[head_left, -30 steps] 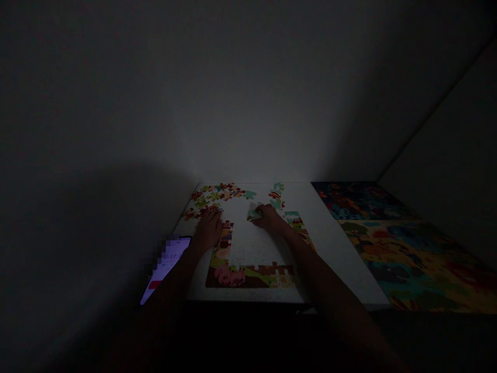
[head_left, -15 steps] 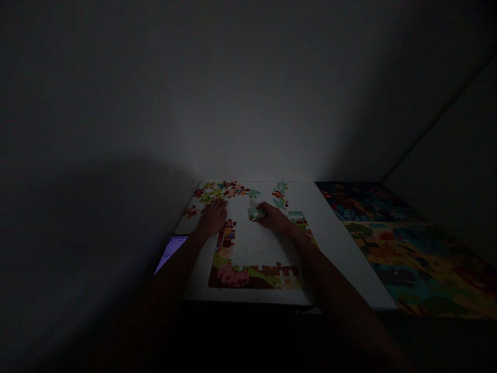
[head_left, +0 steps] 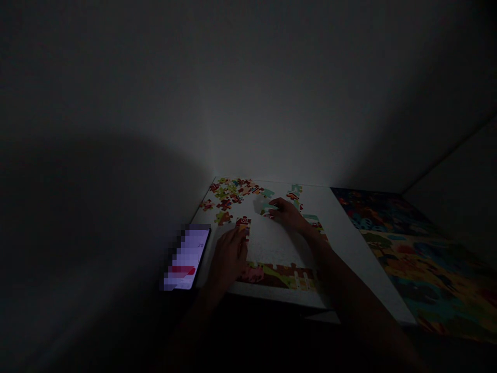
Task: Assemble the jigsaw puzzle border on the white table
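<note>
- Left hand (head_left: 229, 259) lies flat and open, fingertips against the jigsaw border (head_left: 279, 277) near the desk's (head_left: 361, 274) front edge, as if steadying it.
- Right hand (head_left: 285, 215) seems to pinch a pale green piece (head_left: 267, 209) near the border's far side.
- Loose pieces (head_left: 233, 194) lie heaped within reach at the far left corner; a lit phone (head_left: 186, 256) sits at the left edge.

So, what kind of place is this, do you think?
Probably a dim room in a home, though I cannot be sure: a white table stands in a corner between plain walls, with jigsaw puzzle pieces on it and a lit phone beside them.
</note>
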Demonstrator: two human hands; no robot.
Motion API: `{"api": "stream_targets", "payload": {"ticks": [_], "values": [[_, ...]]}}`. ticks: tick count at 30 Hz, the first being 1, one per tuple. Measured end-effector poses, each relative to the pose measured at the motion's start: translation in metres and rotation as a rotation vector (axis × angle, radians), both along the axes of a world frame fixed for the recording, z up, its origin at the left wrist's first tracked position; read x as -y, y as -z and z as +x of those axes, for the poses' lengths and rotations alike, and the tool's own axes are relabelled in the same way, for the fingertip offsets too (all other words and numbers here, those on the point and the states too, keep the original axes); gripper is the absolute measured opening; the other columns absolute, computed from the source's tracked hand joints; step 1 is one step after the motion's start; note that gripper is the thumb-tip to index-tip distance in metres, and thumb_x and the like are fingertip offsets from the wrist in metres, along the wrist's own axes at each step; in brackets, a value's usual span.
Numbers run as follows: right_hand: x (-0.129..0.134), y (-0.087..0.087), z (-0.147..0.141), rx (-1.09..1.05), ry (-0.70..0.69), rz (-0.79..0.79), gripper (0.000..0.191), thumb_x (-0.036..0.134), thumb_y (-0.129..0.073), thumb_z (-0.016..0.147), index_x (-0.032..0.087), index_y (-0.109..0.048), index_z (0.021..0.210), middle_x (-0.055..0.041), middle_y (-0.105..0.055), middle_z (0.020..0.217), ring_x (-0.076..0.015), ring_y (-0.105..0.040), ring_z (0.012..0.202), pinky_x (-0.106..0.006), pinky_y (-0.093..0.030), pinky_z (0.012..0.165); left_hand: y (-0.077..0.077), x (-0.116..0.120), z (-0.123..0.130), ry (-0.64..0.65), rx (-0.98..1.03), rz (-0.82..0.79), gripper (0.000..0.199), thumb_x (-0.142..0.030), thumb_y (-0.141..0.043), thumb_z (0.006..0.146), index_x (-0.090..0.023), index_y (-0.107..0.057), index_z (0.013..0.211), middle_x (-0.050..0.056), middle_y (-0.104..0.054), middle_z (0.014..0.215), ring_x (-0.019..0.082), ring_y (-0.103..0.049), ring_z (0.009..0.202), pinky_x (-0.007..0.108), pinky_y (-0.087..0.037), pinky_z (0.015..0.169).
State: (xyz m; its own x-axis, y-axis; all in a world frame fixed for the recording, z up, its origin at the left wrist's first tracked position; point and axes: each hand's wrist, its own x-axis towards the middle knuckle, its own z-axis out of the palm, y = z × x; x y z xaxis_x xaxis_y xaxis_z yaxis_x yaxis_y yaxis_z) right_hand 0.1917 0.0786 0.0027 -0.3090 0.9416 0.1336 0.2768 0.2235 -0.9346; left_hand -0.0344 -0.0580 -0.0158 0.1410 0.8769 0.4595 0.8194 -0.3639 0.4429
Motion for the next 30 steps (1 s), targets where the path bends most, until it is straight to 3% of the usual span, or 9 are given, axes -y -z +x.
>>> {"api": "stream_targets", "payload": {"ticks": [9,15,22,30], "values": [[-0.011,0.003,-0.020,0.013,-0.092,0.009,0.030,0.031,-0.068,0.073,0.019,-0.058,0.099,-0.0012,-0.064,0.083,-0.0147,-0.062,0.071,-0.029,-0.050,0.068,0.009,-0.005,0.009,-0.012,-0.161,-0.001,0.038,-0.020,-0.042,0.094,-0.013,-0.059,0.128,0.014,-0.057,0.139,0.026,-0.049,0.132,0.047,-0.039,0.114],[-0.023,-0.001,-0.044,-0.043,-0.140,0.020,0.030,0.032,-0.070,0.072,0.019,-0.058,0.096,-0.0007,-0.064,0.085,-0.0143,-0.062,0.072,-0.029,-0.051,0.070,0.008,-0.006,0.009,-0.017,-0.160,0.016,0.037,-0.019,-0.044,0.093,-0.013,-0.061,0.125,0.014,-0.059,0.136,0.027,-0.052,0.128,0.046,-0.043,0.111],[-0.041,0.011,-0.069,-0.041,-0.128,0.004,0.031,0.030,-0.070,0.069,0.018,-0.063,0.097,0.0011,-0.065,0.082,-0.0127,-0.058,0.071,-0.027,-0.049,0.069,0.002,-0.004,0.010,-0.020,-0.146,-0.006,0.036,-0.017,-0.046,0.092,-0.013,-0.061,0.124,0.013,-0.061,0.133,0.027,-0.052,0.126,0.046,-0.043,0.110],[-0.036,0.023,-0.072,-0.072,-0.131,-0.020,0.035,0.035,-0.068,0.070,0.017,-0.062,0.100,0.0015,-0.064,0.079,-0.0105,-0.052,0.063,-0.023,-0.043,0.058,0.002,-0.003,0.011,-0.012,-0.137,-0.028,0.035,-0.015,-0.046,0.092,-0.015,-0.062,0.123,0.012,-0.060,0.133,0.027,-0.051,0.128,0.046,-0.041,0.111]]}}
